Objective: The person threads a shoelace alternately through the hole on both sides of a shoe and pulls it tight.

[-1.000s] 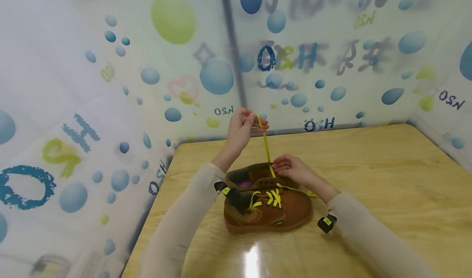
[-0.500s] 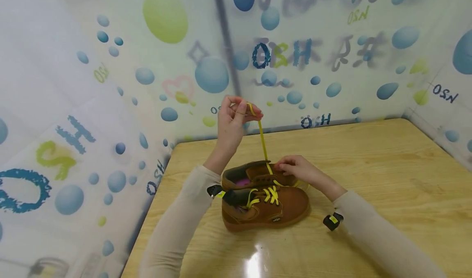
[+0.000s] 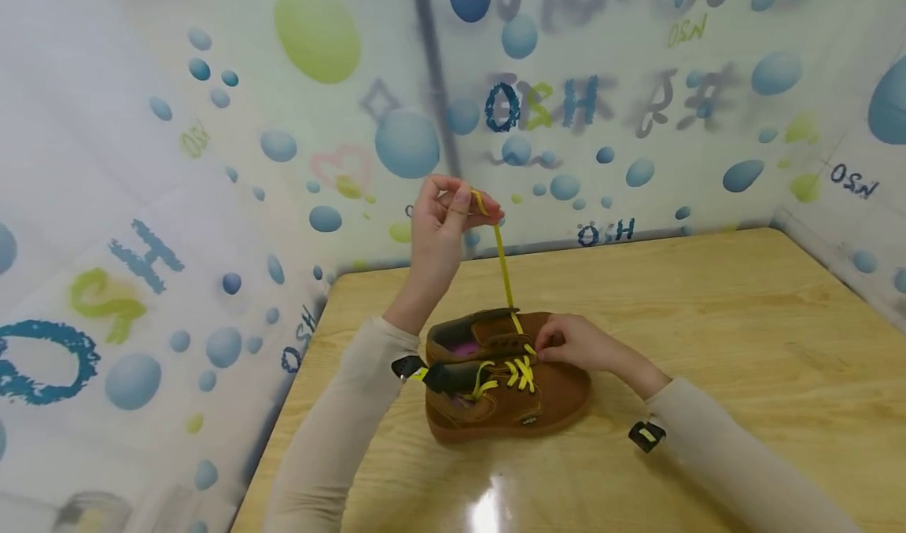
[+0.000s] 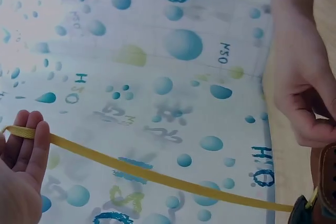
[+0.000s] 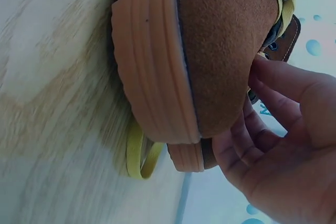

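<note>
Two brown shoes lie side by side on the table, toes to the right. My left hand point(image 3: 442, 222) is raised above them and holds a yellow shoelace point(image 3: 504, 266), wound over its fingers. The lace runs taut down to the eyelets of the far shoe point(image 3: 447, 336). At that shoe's lower eyelets, my right hand point(image 3: 576, 340) pinches the lace between thumb and curled fingers. In the right wrist view the near shoe point(image 5: 220, 51) hides its fingertips. Crossed yellow laces fill the near shoe's front, and a lace loop point(image 5: 135, 150) lies on the table by the toes.
The light wooden table point(image 3: 708, 321) extends right and back from the shoes. A white wall covering point(image 3: 637, 30) with blue and green bubbles stands behind and at the left. Dark wrist cameras point(image 3: 647, 436) sit on both sleeves.
The left hand has risen slightly and drifted left, drawing out more lace. My right hand has come down from the far shoe's upper edge to its lower eyelets.
</note>
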`<state>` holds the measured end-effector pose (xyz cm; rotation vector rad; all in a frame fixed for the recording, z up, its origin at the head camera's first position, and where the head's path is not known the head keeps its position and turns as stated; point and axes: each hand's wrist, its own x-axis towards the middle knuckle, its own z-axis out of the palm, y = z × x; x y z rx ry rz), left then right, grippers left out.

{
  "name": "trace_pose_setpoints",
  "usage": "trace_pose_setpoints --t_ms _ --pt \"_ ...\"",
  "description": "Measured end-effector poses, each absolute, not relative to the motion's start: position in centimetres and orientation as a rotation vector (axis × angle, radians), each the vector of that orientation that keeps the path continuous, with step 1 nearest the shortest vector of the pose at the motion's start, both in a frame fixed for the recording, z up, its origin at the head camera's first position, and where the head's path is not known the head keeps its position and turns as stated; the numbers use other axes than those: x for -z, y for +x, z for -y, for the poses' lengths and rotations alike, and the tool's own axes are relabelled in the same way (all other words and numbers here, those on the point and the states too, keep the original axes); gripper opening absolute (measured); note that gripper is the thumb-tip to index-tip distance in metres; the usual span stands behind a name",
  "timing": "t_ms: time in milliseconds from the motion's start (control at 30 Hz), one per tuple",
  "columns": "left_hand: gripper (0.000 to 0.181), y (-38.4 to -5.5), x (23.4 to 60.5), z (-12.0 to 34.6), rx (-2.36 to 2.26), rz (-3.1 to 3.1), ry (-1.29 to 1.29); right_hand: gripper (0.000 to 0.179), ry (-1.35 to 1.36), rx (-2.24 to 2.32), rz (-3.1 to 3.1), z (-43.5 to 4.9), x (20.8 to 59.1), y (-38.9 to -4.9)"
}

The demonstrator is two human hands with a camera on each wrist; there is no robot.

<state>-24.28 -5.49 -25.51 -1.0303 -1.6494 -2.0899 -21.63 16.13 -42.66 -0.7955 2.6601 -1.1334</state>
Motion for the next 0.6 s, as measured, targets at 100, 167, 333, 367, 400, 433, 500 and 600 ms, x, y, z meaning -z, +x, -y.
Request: trace_pose_setpoints --t_ms 100,167,333,367,400,433,500,600 --pt "0.009 -23.9 25.7 5.3 2.099 1.71 -1.058 0.007 -0.755 1.162 -2.665 -16.1 42.7 -21.6" --pt "0.008 -23.5 25.7 5.4 2.087 1.72 -1.075 0.008 -0.729 1.213 -2.661 -16.0 42.7 -21.5" --pt "0.015 -22.1 25.9 5.6 1.911 1.825 -1.208 0.017 -0.753 1.364 -2.658 -15.2 42.5 -21.5" --pt "0.017 -21.8 25.9 5.7 1.868 1.862 -1.239 0.017 -0.761 1.374 -2.663 -15.0 42.5 -21.6" --pt "0.017 -21.5 26.1 5.9 1.818 1.907 -1.263 0.016 -0.766 1.377 -2.668 -14.7 42.5 -21.6" --pt "0.017 -21.2 26.2 6.0 1.769 1.949 -1.289 0.014 -0.77 1.377 -2.671 -14.5 42.6 -21.7" --pt "0.014 -20.2 26.4 6.4 1.668 2.014 -1.376 0.012 -0.761 1.363 -2.689 -14.1 42.7 -21.9" --pt "0.013 -18.4 26.5 6.6 1.495 2.018 -1.597 0.014 -0.709 1.347 -2.696 -13.9 42.6 -22.2"
